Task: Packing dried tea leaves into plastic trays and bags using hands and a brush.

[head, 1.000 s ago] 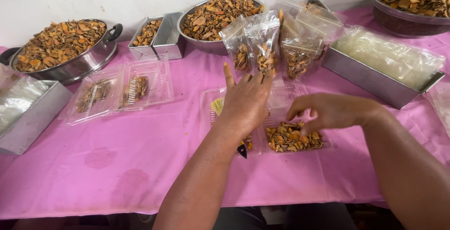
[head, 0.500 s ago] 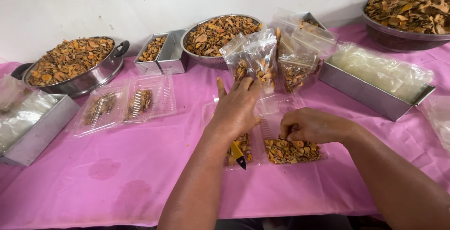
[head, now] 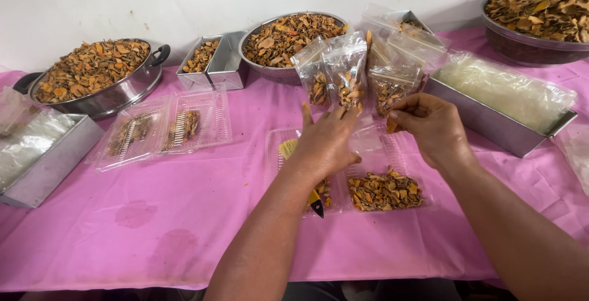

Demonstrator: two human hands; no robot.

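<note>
Both hands have lifted away from the near heap of chips since the earlier frames and now sit farther from the person, up by the filled bags. The left hand (head: pixel 328 141) lies flat and spread, fingers stretched toward the small clear bags (head: pixel 343 77) standing in the middle of the table (head: pixel 153 227); its fingertips reach their lower edges, though whether it grips one cannot be told. The right hand (head: pixel 429 126) is curled, thumb and fingers pinched together just beside a bag; what it holds, if anything, is hidden. Under the hands lies a clear plastic tray (head: pixel 374 154), and on its near part rests a heap of orange-brown dried chips (head: pixel 385 189). A yellow-handled tool (head: pixel 314 200) pokes out below the left wrist. Far left stands a steel pot (head: pixel 101 80) full of the same chips, with a clear clamshell box (head: pixel 162 126) near it. A steel bowl (head: pixel 288 34) of chips sits far centre, and a steel tin of clear wrappers (head: pixel 503 95) stands right.
</note>
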